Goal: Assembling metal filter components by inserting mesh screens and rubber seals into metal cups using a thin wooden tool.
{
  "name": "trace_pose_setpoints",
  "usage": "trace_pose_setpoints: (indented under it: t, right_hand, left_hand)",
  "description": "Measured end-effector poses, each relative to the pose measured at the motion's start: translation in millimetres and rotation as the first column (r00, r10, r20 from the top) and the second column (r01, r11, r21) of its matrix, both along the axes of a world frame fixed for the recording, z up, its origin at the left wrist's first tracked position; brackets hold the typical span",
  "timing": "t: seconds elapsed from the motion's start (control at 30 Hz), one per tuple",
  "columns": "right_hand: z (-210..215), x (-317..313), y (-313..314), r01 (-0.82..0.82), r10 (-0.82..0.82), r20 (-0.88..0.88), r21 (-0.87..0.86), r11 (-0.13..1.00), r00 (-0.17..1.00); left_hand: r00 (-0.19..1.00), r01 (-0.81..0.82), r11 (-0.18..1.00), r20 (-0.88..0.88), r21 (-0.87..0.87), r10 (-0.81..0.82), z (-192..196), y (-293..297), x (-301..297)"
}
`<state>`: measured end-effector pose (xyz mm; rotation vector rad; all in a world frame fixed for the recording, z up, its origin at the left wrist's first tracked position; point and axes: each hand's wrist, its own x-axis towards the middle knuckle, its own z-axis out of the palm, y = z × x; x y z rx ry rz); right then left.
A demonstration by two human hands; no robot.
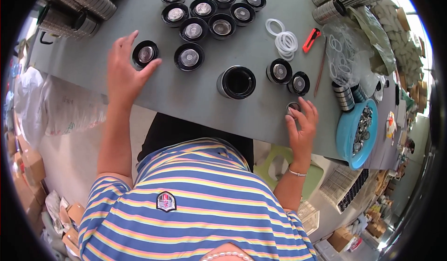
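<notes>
My left hand (125, 70) is open, thumb and fingers spread beside a black round cap with a metal disc (145, 54) in its middle. That cap stands on the grey table, left of the others. My right hand (301, 121) pinches a small round metal disc (292, 107) near the table's front edge. Just beyond it are two more black caps, a nearer one (298, 83) and a farther one (279, 71), both with metal centres. Between my hands stands a larger cylinder (236, 82) with a black, hollow top and a metallic side.
Several black caps (203, 9) are grouped at the far middle. White rings (286, 43), a red cutter (311, 40) and a thin brown rod (321, 70) lie to the right. A blue basin (344, 133) holds metal discs. Stacked metallic cylinders (93, 0) stand far left.
</notes>
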<state>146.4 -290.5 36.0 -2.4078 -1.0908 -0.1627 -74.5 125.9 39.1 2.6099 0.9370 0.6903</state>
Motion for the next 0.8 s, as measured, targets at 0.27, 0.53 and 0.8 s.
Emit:
trace_pose_setpoints:
  t: [0.27,0.53,0.8]
  right_hand:
    - [49,-29,102,-0.269,0.257,0.079,0.295,0.917,0.963]
    - [58,-48,133,-0.337,0.343,0.058,-0.088,0.937,0.938]
    - [47,-51,151,-0.339,0.325,0.151,0.075,0.938,0.933]
  left_hand:
    - [0.795,0.577,0.779,0.388,-0.246,-0.467,7,-104,57]
    - [0.745,0.638,0.683,0.512,-0.357,-0.428,-20,-119,74]
    - [0.716,0.628,0.734,0.561,-0.258,-0.415,-12,-115,77]
